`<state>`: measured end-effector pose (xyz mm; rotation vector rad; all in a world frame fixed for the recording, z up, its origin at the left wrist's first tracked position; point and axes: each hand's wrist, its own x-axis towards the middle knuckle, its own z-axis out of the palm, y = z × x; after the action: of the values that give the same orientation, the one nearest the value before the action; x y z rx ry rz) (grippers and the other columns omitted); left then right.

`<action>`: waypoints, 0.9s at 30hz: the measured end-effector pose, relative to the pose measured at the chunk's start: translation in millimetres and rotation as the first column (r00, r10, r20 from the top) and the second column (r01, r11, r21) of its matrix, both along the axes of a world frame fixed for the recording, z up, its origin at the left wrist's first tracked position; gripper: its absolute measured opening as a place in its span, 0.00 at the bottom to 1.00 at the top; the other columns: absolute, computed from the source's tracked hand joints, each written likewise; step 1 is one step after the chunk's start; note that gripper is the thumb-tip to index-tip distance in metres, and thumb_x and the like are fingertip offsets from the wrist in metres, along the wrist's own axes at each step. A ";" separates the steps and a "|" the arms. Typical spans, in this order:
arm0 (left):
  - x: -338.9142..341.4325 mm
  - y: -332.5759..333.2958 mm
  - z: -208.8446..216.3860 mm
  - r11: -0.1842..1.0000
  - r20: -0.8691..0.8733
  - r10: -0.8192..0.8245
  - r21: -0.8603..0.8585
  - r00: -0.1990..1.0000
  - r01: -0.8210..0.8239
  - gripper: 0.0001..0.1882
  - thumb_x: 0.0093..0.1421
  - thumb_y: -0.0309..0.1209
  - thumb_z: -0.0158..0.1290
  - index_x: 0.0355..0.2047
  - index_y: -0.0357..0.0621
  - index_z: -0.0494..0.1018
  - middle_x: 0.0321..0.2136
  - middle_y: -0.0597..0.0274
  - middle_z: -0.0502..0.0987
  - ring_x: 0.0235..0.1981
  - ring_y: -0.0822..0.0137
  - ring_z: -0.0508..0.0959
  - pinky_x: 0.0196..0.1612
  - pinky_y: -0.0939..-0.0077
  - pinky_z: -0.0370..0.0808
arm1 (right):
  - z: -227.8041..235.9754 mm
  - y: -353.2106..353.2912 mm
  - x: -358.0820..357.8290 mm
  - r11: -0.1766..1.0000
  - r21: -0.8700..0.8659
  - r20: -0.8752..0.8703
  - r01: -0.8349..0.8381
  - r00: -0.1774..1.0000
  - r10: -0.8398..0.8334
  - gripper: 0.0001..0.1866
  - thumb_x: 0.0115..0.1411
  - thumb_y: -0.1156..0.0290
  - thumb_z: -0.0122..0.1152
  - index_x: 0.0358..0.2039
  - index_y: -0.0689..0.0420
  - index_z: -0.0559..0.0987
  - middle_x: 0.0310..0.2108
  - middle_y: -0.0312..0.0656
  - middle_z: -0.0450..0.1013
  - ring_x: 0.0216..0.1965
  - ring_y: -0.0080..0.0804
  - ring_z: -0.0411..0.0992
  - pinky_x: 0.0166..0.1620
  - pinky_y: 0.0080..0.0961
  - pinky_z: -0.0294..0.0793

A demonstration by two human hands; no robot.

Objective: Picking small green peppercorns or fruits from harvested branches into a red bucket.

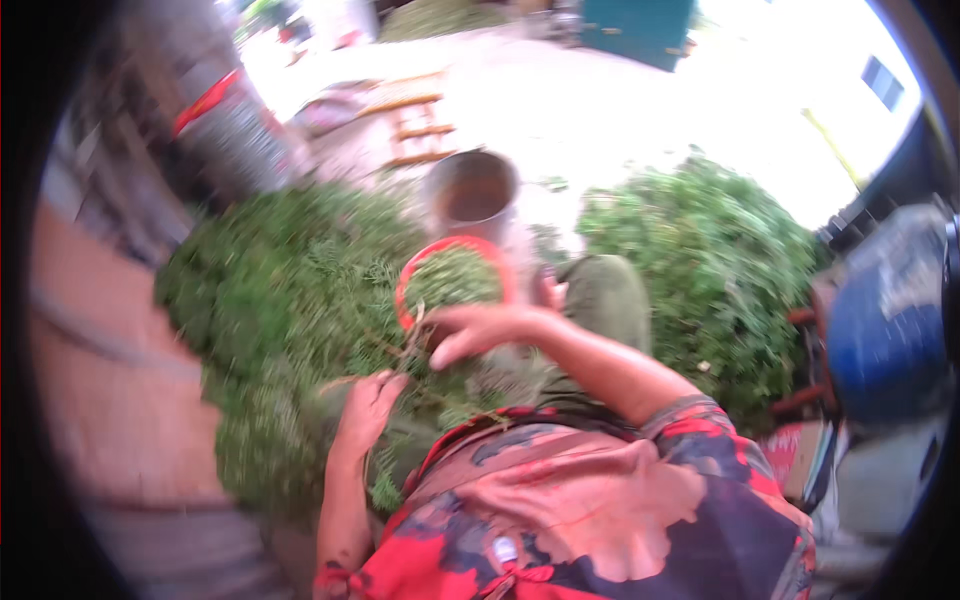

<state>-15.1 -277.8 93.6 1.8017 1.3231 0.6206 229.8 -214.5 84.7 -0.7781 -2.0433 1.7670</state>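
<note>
We sit among big heaps of green leafy plants. One heap (290, 290) lies on our left and in front of us, and another heap (710, 270) lies on our right. Between them, just ahead of our knee (605, 295), stands a red bowl (405, 290) full of picked green bits. Behind the bowl stands a grey metal bucket (470, 190).

Our right hand (480, 330) reaches across to the near edge of the red bowl. Its fingers curl down a little, half closed. The picture is blurry, so we cannot tell if it holds a stem or only touches the rim. Our left hand (370, 405) rests low on the greens near our lap. Its fingers are bent loosely over some thin stems (400, 350), and it seems to press or hold them, but we cannot be sure of the grip.

We think the work here is picking small green bits and dropping them in the bowl. To do it well, we should hold the stems firm with the left hand and pull gently with the right. We should drop the bits right over the middle of the bowl, since it is already heaped and bits could spill over the edge.

A blue drum (885, 320) stands far to our right.
</note>
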 end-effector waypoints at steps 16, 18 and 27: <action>-6.5 62.0 -7.2 0.993 0.120 0.109 0.030 0.987 -0.113 0.17 0.56 0.33 0.50 0.43 0.37 0.65 0.36 0.62 0.70 0.31 0.74 0.71 0.33 0.83 0.69 | -71.4 -98.5 380.9 -0.040 -0.829 -0.393 0.558 -0.631 -0.669 0.13 0.56 0.65 0.54 0.38 0.57 0.68 0.35 0.44 0.69 0.36 0.37 0.68 0.36 0.36 0.70; -27.0 69.8 -9.3 0.980 0.127 0.201 -0.027 0.971 -0.199 0.15 0.56 0.32 0.49 0.42 0.38 0.66 0.34 0.63 0.70 0.27 0.76 0.71 0.28 0.84 0.68 | -86.4 -85.1 363.4 -0.385 -0.771 -0.097 0.508 -0.690 -0.717 0.10 0.57 0.67 0.51 0.39 0.56 0.68 0.34 0.45 0.69 0.36 0.38 0.69 0.36 0.38 0.69; -45.6 172.3 -24.5 0.969 0.143 0.246 -0.037 0.959 -0.243 0.14 0.56 0.35 0.50 0.37 0.39 0.69 0.28 0.64 0.73 0.24 0.77 0.71 0.24 0.84 0.68 | -46.0 73.8 199.1 -0.034 -0.171 -0.059 0.985 -0.045 -0.997 0.12 0.56 0.74 0.43 0.38 0.60 0.74 0.30 0.41 0.73 0.30 0.28 0.71 0.31 0.24 0.70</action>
<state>-60.7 -105.5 69.1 1.5565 1.4564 0.8550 428.9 -140.7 38.7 -1.5216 -0.6045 0.8302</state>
